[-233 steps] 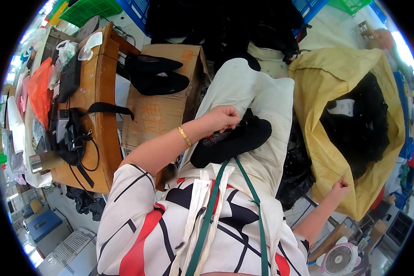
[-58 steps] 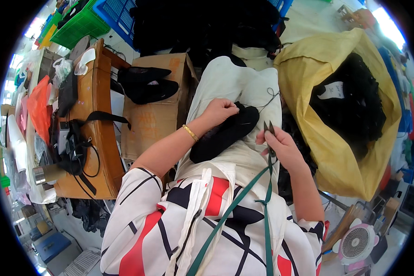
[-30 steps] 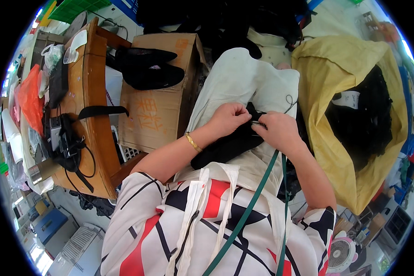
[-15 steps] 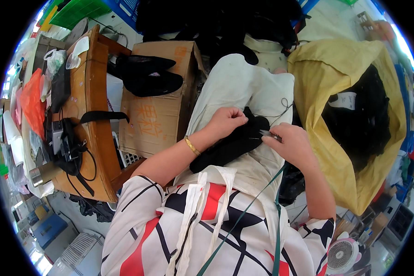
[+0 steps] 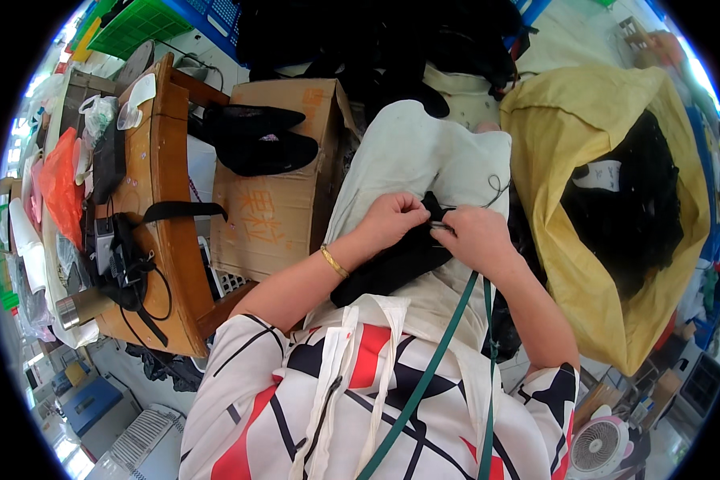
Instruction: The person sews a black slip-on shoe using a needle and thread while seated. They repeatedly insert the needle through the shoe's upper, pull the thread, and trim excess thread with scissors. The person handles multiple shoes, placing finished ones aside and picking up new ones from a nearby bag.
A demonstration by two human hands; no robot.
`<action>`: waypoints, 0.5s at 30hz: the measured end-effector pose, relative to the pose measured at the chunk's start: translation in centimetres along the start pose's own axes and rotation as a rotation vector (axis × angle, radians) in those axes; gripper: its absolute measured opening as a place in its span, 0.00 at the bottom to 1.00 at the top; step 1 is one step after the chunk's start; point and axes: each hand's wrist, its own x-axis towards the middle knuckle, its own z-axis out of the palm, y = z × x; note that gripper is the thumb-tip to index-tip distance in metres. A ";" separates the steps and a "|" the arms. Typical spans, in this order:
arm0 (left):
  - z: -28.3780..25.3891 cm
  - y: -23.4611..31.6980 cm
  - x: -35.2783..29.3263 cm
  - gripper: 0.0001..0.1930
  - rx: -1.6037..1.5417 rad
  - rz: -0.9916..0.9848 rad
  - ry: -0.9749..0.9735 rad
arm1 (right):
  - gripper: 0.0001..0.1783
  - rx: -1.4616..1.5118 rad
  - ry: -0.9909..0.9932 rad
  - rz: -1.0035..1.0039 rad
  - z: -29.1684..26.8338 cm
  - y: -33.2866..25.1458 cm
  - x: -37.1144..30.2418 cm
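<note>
A black cloth shoe, soft and rounded, is lying on the creased white apron over your lap. Your left hand is pinching thumb and fingertips together at the shoe's far end; what is between them is too small to tell. Your right hand is curling around metal snips, mostly hiding them, at the same end of the shoe. Your hands are almost meeting there; whether they are touching, you cannot tell. A smooth, flat green cord is running from your right hand past the shoe's near side, over your patterned blouse, and thin dark thread is looping beyond the shoe to the right. Left of the shoe, a ribbed yellow-metal bracelet is circling your wrist, and farther left a brown cardboard carton is bearing two shoes like it, both dark and fuzzy-looking. Beyond the carton from the shoe, a varnished wooden desk is standing. Right of the shoe, a crinkled yellow sack is gaping around black fabric. Beyond the shoe, a black heap is bulging shapelessly.
</note>
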 end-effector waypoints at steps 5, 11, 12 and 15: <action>-0.3 -0.1 0.1 0.08 0.026 0.003 -0.005 | 0.18 -0.021 0.016 -0.016 -0.3 -0.1 0.0; -0.5 -0.4 0.1 0.08 0.208 0.376 0.051 | 0.20 -0.337 -0.049 0.190 -4.2 0.4 -4.9; -0.3 -0.3 -0.6 0.07 0.163 0.310 0.058 | 0.20 -0.292 0.113 0.091 -3.7 -0.2 -5.8; 0.4 0.9 -0.7 0.04 0.233 0.393 0.062 | 0.06 0.009 0.240 -0.132 -0.9 -0.9 -5.6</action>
